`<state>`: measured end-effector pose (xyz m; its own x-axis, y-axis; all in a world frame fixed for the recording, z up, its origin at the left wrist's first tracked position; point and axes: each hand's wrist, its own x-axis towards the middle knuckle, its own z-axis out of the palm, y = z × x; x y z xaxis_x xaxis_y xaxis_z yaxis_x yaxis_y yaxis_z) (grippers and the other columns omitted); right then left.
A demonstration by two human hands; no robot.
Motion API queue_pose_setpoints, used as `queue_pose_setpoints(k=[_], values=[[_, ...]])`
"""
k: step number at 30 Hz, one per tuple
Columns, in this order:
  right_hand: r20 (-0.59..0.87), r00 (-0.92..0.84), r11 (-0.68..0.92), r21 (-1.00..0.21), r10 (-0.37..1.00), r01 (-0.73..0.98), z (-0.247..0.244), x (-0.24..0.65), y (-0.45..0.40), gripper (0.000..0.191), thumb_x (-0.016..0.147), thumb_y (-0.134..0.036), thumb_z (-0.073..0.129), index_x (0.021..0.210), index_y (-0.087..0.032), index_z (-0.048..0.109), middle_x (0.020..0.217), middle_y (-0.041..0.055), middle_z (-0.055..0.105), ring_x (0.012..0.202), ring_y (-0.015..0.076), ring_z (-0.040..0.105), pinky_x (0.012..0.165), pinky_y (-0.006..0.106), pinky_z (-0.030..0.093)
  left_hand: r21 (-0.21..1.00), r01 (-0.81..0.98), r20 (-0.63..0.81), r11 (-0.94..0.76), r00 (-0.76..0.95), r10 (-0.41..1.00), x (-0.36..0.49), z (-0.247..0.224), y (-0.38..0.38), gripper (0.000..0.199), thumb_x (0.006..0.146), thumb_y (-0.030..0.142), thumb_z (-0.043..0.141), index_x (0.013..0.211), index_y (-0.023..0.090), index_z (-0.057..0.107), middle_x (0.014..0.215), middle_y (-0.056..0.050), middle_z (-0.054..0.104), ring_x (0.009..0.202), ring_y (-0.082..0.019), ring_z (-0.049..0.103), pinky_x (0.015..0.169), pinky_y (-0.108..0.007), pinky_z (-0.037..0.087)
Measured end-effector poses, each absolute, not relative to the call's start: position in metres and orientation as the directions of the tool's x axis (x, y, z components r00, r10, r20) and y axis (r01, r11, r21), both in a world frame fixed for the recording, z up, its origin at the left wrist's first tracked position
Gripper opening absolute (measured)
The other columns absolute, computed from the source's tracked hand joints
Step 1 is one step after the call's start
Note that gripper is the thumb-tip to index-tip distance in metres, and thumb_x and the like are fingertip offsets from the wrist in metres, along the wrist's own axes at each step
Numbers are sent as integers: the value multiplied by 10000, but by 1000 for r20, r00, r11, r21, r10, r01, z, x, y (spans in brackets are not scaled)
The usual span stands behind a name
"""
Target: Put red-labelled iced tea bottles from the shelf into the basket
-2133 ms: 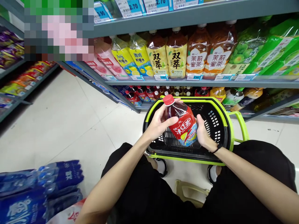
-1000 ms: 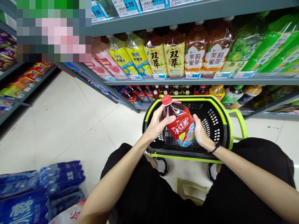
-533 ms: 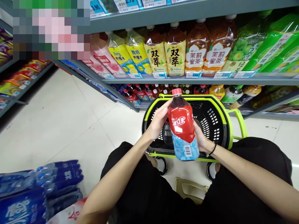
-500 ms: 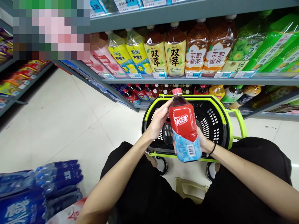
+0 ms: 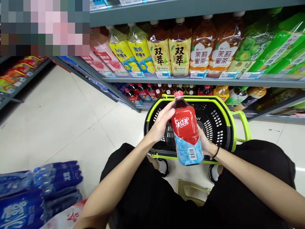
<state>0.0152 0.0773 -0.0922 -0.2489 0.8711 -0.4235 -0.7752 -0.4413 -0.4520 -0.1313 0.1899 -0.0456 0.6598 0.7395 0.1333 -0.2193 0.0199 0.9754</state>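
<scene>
Bottle: red-labelled drink, held above the black-and-green basket, cap toward 12 o'clock.
Left hand: clasps the bottle's shoulder from 9 o'clock.
Right hand: cups its lower half from 4 o'clock.

A pale tiled floor fills the left and centre of the frame. On it, right of centre, a black basket with a lime-green rim is set, close against the shelving. Shrink-wrapped packs of blue-labelled water bottles are stacked at the lower left. A grey shelf across the upper right is lined with large tea bottles and green-labelled bottles; smaller bottles are ranged on the shelf below.
</scene>
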Motion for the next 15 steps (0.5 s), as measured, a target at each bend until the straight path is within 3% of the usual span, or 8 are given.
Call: queue_pose_setpoints(k=[3, 7, 11, 15], values=[[-471, -263, -486, -452, 842, -748, -92, 14, 79, 674, 1115, -666, 284, 1290, -213, 751, 1146, 76, 825, 1192, 262, 745, 1121, 448, 550, 975, -220, 160, -10, 676, 719, -131, -43, 189, 547, 1011, 568, 634, 1415, 206, 701, 1556, -109, 628, 1439, -336, 589, 1189, -440, 493], [-398, -210, -425, -595, 893, -683, -107, 13, 80, 696, 1090, -739, 317, 1428, -266, 699, 1278, 56, 797, 1279, 256, 715, 1188, 453, 509, 969, -243, 200, -42, 676, 710, -131, -33, 187, 486, 1024, 555, 616, 1344, 207, 731, 1466, -117, 692, 1353, -314, 655, 1162, -429, 512], [-336, -166, -368, -728, 927, -578, -126, 15, 78, 829, 1033, -852, 296, 1456, -259, 692, 1267, 77, 799, 1306, 284, 705, 1179, 476, 522, 975, -186, 216, -123, 649, 729, -132, -22, 189, 410, 980, 525, 698, 1183, 180, 790, 1342, -132, 758, 1286, -311, 696, 1142, -425, 523], [-337, -119, -354, -828, 934, -435, -138, 17, 75, 938, 976, -930, 287, 1444, -232, 704, 1287, 90, 790, 1327, 299, 692, 1182, 473, 520, 984, -143, 173, -105, 647, 742, -134, -20, 191, 281, 974, 424, 720, 1070, 175, 807, 1194, -118, 809, 1132, -288, 762, 1013, -387, 574]])
